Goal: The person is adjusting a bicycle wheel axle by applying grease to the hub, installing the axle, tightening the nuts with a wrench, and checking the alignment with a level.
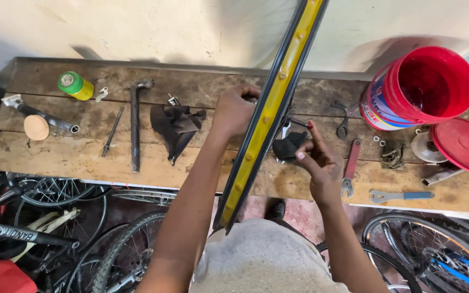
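Left hand (234, 111) clamps the black wheel rim with yellow rim tape (270, 114); right hand (316, 157) pinches a small red-tipped tool (301, 124) beside it, best kept square to the rim.

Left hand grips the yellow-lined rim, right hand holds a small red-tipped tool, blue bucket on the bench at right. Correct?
One slip: the bucket is red, not blue, with its red lid lying beside it on the bench. The head view shows it. The rest holds: the left hand grips the yellow-lined rim, and the right hand holds a small red-tipped tool.
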